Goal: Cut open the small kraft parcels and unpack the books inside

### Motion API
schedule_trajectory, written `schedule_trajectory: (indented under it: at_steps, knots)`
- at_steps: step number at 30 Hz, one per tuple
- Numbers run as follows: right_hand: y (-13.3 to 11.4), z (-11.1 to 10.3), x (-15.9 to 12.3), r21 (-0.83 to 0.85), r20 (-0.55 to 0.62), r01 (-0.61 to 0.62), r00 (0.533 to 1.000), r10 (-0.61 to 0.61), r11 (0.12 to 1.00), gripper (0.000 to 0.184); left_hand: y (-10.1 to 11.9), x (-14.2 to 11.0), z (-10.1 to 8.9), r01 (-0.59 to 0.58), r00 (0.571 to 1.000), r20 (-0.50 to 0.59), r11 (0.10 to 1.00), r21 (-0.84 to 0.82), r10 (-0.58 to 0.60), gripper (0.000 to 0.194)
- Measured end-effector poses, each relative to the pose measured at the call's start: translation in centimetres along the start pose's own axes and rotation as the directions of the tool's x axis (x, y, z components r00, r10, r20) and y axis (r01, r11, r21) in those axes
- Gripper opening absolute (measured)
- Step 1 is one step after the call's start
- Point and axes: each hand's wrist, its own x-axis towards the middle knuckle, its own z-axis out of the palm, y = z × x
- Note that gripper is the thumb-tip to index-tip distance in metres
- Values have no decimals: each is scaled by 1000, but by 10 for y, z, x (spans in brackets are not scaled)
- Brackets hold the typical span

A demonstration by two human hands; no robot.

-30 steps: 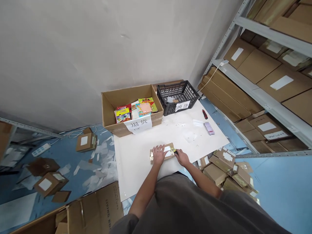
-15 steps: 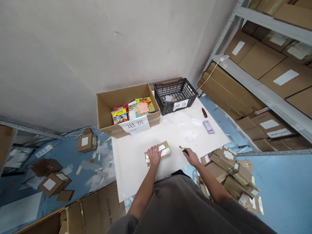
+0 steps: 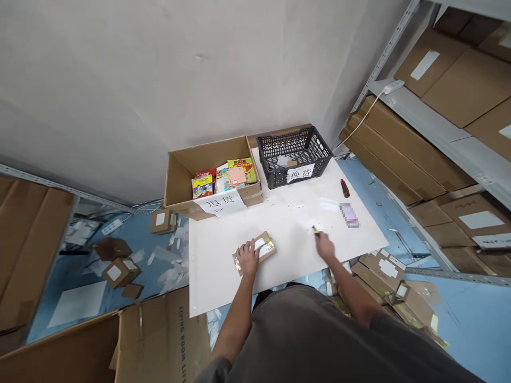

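A small taped cardboard box (image 3: 270,249) with a white label lies slightly tilted on the white tabletop. My left hand (image 3: 248,257) grips it from above at its left part, the fingers curled over the top. To the right, my right hand (image 3: 326,247) is closed around a yellow and black utility knife (image 3: 316,232), whose tip points away from me. The knife is apart from the box, over the table. A red and black utility knife (image 3: 345,188) rests near the table's right edge.
At the back of the white table (image 3: 215,282) stand an open carton (image 3: 173,183) of colourful booklets and a black plastic crate (image 3: 275,178) with paper scraps. A blurred-out purple item (image 3: 349,215) lies right. Shelves of cartons (image 3: 451,127) rise at right; opened boxes (image 3: 383,268) litter the floor.
My right hand has drawn the utility knife off the box and moved it right and slightly away from me. My left hand stays on the box, which has turned and shifted slightly left.
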Motion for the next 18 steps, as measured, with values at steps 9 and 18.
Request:
schedule_trajectory:
  at_steps: [9,18]
  knots:
    - [-29,8,4,205,39,541,828,-559,815,35,12,3,4,121,992,-24,993,-5,-121,47]
    - [-84,41,17,296,92,608,750,-655,737,34,28,-7,2,117,992,-56,993,7,-116,53]
